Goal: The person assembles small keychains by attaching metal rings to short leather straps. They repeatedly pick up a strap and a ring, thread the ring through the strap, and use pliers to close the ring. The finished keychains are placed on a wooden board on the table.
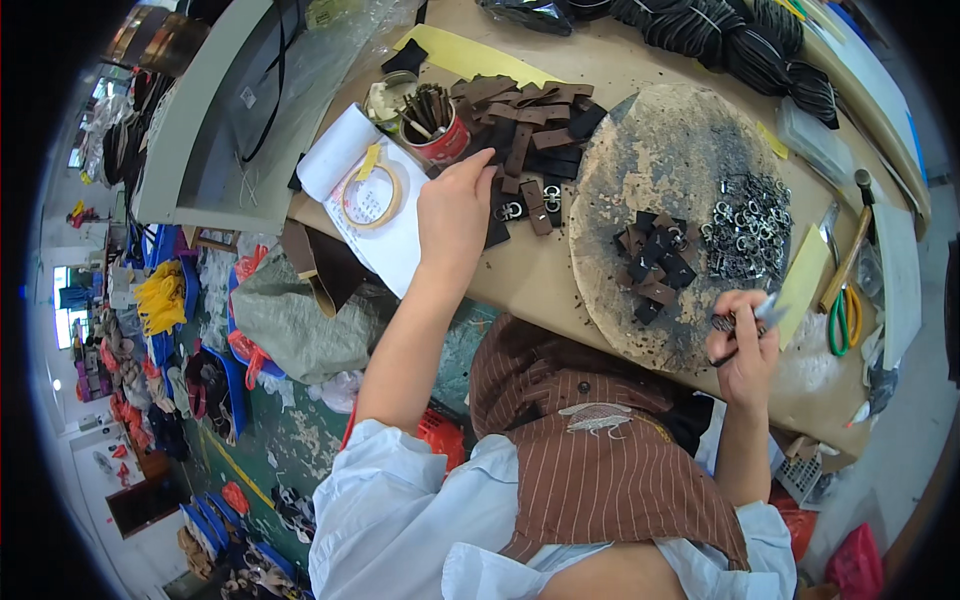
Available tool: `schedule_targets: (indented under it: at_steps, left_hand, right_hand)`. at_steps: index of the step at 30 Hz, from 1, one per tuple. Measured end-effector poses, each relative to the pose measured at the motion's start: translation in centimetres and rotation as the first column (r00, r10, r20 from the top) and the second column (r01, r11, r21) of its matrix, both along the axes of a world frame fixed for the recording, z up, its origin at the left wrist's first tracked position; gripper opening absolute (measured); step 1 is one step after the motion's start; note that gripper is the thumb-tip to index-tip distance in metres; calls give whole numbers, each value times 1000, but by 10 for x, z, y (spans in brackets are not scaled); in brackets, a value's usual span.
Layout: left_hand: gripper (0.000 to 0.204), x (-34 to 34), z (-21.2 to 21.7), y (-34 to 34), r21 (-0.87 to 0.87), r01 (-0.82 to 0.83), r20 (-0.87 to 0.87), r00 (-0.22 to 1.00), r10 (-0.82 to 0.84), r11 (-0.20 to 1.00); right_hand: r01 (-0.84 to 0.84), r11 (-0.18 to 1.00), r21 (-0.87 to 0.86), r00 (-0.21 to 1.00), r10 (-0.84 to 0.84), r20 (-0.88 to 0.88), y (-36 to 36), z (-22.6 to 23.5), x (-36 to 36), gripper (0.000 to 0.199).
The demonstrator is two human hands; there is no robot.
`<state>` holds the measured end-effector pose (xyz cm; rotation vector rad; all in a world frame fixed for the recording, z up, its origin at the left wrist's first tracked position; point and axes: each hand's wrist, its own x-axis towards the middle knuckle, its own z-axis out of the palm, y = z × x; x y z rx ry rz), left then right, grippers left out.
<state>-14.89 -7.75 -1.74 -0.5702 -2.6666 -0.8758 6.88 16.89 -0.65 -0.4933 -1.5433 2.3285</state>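
My left hand reaches out over the table edge, its fingertips on the dark leather strips piled there; two strips with metal buckles lie just right of the fingers. Whether the fingers grip a strip is hidden. My right hand is closed around a small metal tool with dark handles, held at the near rim of a round, stained work block. On that block lie a small heap of folded dark leather pieces and a pile of metal buckles.
A red tin with sticks, a tape ring on white paper and a paper roll lie left of the strips. A wooden hammer and green-handled scissors rest at right. Black cord bundles line the far edge.
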Motion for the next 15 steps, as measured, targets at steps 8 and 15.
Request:
schedule_targets:
  at_steps: [8,15]
  left_hand:
    - [20,77,16,66,835,-205,541,481,-690,511]
    - [25,114,35,81,831,-243,556,361,-749,500]
  right_hand:
    - [8,996,-85,983,8,185,7,-7,-20,23]
    - [-282,940,191,959,280,40,-16,54,-2,30]
